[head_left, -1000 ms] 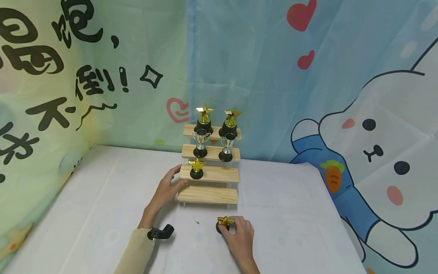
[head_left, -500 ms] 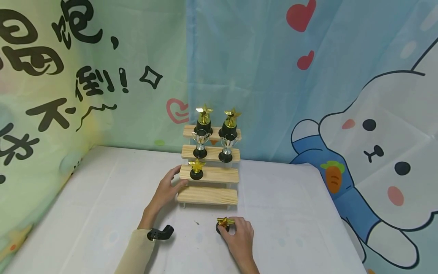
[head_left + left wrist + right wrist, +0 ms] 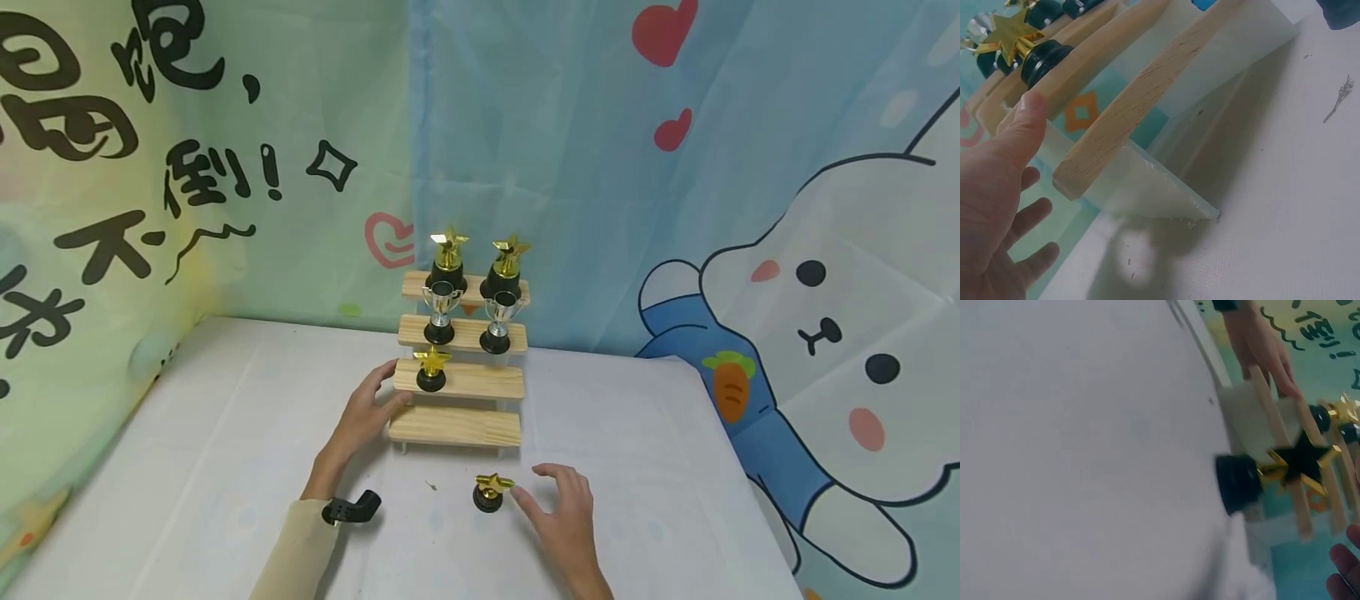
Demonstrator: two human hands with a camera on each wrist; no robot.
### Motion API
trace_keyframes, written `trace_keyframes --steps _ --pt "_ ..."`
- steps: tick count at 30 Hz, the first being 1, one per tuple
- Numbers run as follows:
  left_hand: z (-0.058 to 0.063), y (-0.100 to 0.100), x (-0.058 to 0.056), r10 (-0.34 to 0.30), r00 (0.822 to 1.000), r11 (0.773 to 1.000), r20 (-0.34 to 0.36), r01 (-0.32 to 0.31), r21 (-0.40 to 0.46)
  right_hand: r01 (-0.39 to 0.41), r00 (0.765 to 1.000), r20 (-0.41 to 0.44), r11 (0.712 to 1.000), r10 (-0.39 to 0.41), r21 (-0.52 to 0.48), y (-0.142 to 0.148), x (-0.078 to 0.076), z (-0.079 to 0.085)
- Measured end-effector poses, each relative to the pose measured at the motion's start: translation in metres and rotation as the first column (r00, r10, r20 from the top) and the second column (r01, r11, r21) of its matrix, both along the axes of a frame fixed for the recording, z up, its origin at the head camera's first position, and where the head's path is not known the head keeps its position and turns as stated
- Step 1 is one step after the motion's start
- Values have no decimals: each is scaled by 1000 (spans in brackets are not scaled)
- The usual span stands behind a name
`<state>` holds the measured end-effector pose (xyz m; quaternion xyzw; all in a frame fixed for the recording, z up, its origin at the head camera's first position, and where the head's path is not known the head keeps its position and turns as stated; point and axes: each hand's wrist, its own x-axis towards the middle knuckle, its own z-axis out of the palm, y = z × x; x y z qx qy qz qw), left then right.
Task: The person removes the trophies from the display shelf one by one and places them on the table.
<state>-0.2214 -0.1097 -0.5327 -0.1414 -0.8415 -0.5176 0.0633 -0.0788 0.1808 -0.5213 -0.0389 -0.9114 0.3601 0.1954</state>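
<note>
A small gold star trophy (image 3: 488, 493) with a round black base stands upright on the white table in front of the stepped wooden display stand (image 3: 459, 427). Just right of it, my right hand (image 3: 564, 521) is apart from the trophy, thumb and fingers spread with nothing between them. In the right wrist view the fingertips (image 3: 1342, 559) show at the lower right. My left hand (image 3: 369, 417) holds the left end of the stand's second board from the front, thumb (image 3: 1029, 115) against its edge; the index finger is hidden in the left wrist view.
Another small star trophy (image 3: 431, 372) stands on the left of that second board. Two silver cups (image 3: 439, 321) occupy the board above, and two larger star trophies (image 3: 447, 262) the top one. A printed curtain (image 3: 555, 167) hangs behind the white table (image 3: 652, 467).
My right hand has let go of the small star trophy and moved right, its fingers opening. The trophy stays where it was on the table. My left hand has stayed at the stand.
</note>
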Motion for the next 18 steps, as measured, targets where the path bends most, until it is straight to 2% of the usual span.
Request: trace_keyframes --steps 5,6,8,12,13,15,18 --pt "-1 -1 0 -9 1000 1000 20 9 4 -12 998 -68 1000 11 -18 20 -28 22" --pt "-2 -1 0 -10 1000 1000 18 10 2 -59 993 -110 997 53 -53 29 -40 15" --pt "-3 -1 -1 -5 1000 1000 29 6 -11 -89 991 -110 991 77 -103 34 -58 24" --pt "-6 -1 -2 3 1000 1000 31 -2 -24 -101 982 -171 991 85 -84 67 -135 -31" --pt "-6 -1 -2 4 999 1000 34 -3 -27 -66 987 -150 996 55 -65 63 -144 -26" --pt "-6 -2 -1 1 1000 1000 31 -1 -24 -95 983 -162 993 82 -71 59 -161 -21" --pt "-6 -3 -1 6 999 1000 33 -6 -19 -146 986 -101 979 133 -140 26 -146 48"
